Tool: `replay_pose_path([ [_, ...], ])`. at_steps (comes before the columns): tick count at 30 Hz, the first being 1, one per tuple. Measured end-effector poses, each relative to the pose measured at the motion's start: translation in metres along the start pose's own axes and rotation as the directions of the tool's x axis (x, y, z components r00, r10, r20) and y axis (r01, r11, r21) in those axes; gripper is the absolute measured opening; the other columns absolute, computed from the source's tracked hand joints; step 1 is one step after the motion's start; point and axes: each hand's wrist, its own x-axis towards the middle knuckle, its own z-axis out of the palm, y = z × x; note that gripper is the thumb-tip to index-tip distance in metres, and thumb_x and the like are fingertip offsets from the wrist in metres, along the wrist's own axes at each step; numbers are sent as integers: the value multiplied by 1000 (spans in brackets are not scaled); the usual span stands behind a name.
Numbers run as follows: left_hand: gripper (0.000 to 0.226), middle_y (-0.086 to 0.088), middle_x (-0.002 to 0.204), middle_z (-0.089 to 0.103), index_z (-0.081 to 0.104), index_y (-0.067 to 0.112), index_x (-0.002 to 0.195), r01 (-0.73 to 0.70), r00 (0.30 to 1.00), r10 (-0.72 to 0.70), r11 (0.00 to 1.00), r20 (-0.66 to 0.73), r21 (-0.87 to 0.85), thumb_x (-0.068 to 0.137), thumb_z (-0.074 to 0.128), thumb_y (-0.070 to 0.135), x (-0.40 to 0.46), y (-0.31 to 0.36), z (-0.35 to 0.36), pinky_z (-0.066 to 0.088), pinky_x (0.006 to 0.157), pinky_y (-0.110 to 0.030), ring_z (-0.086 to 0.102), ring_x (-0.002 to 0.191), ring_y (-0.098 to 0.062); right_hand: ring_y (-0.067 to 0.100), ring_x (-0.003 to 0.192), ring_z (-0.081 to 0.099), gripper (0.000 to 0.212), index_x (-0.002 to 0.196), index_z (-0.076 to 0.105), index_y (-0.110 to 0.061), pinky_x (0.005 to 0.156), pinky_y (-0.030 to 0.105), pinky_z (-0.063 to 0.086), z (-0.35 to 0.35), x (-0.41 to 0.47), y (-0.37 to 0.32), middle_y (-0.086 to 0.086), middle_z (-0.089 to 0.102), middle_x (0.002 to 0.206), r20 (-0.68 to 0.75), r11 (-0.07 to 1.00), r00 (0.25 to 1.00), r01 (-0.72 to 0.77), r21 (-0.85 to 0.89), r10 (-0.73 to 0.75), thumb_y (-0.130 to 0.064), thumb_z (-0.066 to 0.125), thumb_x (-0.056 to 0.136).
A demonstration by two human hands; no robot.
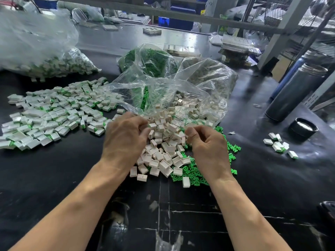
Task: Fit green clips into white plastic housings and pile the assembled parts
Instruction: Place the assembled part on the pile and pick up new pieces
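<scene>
Both grips curled, contents unclear: left hand [125,136], right hand [208,144] flank white housings [163,153].

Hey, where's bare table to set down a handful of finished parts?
Bare black table lies between the loose green clips and the small cluster of assembled parts; more between the big assembled pile and the left forearm. The centre by the white housings is crowded.
</scene>
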Motion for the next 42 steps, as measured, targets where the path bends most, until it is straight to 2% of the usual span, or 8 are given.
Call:
replay_pose_path([
  [3, 24, -3, 102, 70, 75, 21, 113, 68, 997, -56, 970, -60, 235, 90, 77, 30, 11, -17, -6, 40, 96, -45, 58, 102, -27, 16, 73, 73, 16, 92, 74, -25, 71, 41, 63, -6, 5, 5, -7, 72, 79, -27, 999, 999, -29, -34, 28, -36, 66, 100],
  [6, 23, -6, 110, 66, 76, 24, 111, 129, 992, -121, 928, -46, 349, 89, 77, 32, 16, -25, -8, 35, 97, -47, 52, 111, -32, 9, 71, 66, 20, 87, 73, -26, 60, 21, 48, -12, 8, 6, -11, 70, 78, -58, 980, 998, -4, -199, -8, -39, 64, 100],
  [14, 21, -5, 125, 61, 75, 24, 112, 167, 986, -157, 903, -56, 395, 92, 72, 29, 16, -37, -4, 28, 103, -47, 44, 123, -32, 16, 84, 67, 15, 86, 75, -28, 83, 41, 58, -28, 15, 7, -13, 70, 80, -32, 928, 997, -79, -364, 72, -38, 69, 96],
  [20, 27, -11, 126, 60, 72, 18, 119, 161, 986, -138, 927, -90, 340, 92, 71, 16, 16, -33, -5, 33, 102, -49, 48, 121, -35, 4, 78, 67, 4, 86, 78, -37, 82, 35, 59, -24, 11, 5, -21, 69, 74, 104, 892, 983, -93, -442, 154, -34, 79, 87],
  [25, 8, 2, 103, 68, 75, 21, 102, 102, 990, -104, 994, 93, 23, 95, 72, 23, 14, -16, -11, 54, 88, -39, 64, 96, -20, 7, 84, 62, 14, 97, 76, -43, 77, 27, 49, -21, 8, 2, -23, 58, 81, 136, 846, 987, 1, -533, 84, -36, 80, 86],
  [31, 4, 13, 99, 70, 76, 34, 93, 223, 919, -238, 971, 315, 83, 93, 74, 31, 10, -8, -9, 54, 93, -37, 65, 96, -13, 9, 91, 59, 15, 100, 75, -40, 79, 25, 41, -13, 9, 0, -18, 59, 95, 138, 780, 990, 73, -622, 18, -39, 82, 86],
  [35, 3, 14, 94, 70, 76, 33, 89, 250, 907, -264, 964, 328, 87, 91, 76, 32, 10, -7, -7, 54, 90, -34, 63, 95, -11, 14, 96, 61, 14, 102, 75, -38, 82, 28, 44, -9, 10, 0, -11, 62, 102, 145, 747, 989, 103, -657, -9, -38, 80, 89],
  [42, 16, 16, 79, 66, 67, 30, 80, 261, 925, -260, 965, 278, 37, 86, 81, 36, 9, -8, -4, 43, 66, -27, 58, 77, 2, 12, 89, 57, 11, 100, 75, -35, 79, 27, 40, -8, 9, -1, -11, 60, 97, 149, 731, 986, 155, -664, -73, -44, 73, 94],
])
